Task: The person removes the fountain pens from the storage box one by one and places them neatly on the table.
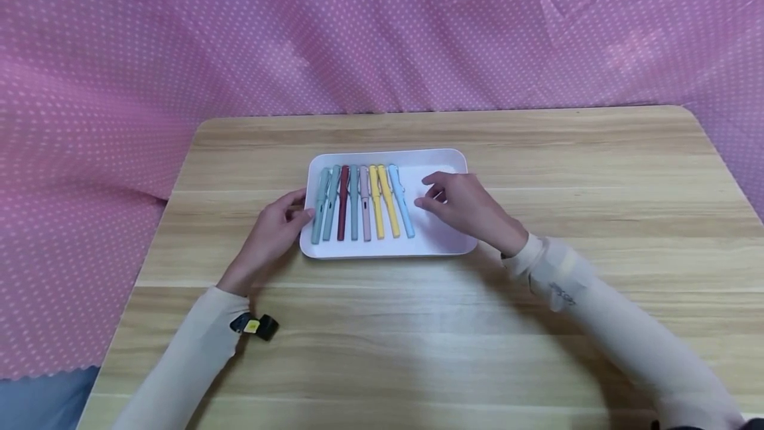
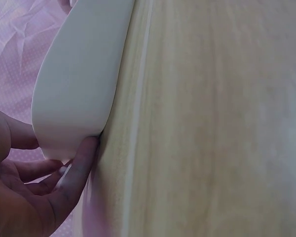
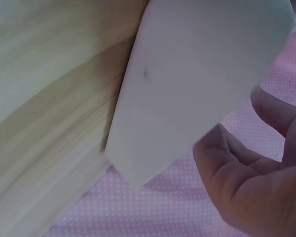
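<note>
A white tray [image 1: 432, 241] holds several capped pens side by side in a row. From the left come two green pens [image 1: 320, 208], a dark red pen [image 1: 343, 204], a third green pen [image 1: 354, 208], a pale purple pen [image 1: 365, 208], two yellow pens [image 1: 376, 204] and a light blue pen [image 1: 402, 204]. My left hand [image 1: 274, 227] grips the tray's left end, its thumb over the rim; the left wrist view shows fingers against the tray's outer wall [image 2: 79, 74]. Over the tray's right part hovers my right hand [image 1: 468, 208], thumb and forefinger apart, nothing between them.
The tray lies on a wood-grain table [image 1: 370, 330], towards its far side. A pink dotted cloth [image 1: 382, 32] hangs behind the table and along its left side. A small black device [image 1: 256, 326] is strapped at the left wrist.
</note>
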{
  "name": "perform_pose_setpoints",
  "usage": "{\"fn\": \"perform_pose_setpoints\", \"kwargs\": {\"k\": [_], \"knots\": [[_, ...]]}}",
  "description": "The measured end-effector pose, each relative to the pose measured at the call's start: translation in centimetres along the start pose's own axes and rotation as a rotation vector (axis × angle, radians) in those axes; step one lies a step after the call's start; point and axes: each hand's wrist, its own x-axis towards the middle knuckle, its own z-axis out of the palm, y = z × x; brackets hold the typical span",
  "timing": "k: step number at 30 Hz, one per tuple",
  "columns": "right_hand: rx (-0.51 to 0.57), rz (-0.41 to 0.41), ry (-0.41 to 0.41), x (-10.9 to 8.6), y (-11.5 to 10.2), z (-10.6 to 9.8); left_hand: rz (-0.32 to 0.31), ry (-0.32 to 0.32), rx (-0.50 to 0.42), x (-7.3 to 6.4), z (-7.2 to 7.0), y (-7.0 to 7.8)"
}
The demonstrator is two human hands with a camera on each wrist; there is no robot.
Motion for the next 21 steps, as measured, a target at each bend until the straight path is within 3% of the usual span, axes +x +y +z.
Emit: {"fn": "perform_pose_setpoints", "kwargs": {"k": [6,14,21], "knots": [[-0.002,0.044,-0.054,0.8,-0.4,0.6,-0.012,-0.008,-0.024,0.0,0.0,0.0],[-0.032,0.117,-0.135,1.8,-1.2,1.5,0.018,-0.005,0.016,0.1,-0.2,-0.2],[-0.088,0.182,-0.147,2.8,-1.7,2.2,0.011,-0.016,0.007,0.2,-0.3,-0.3]]}}
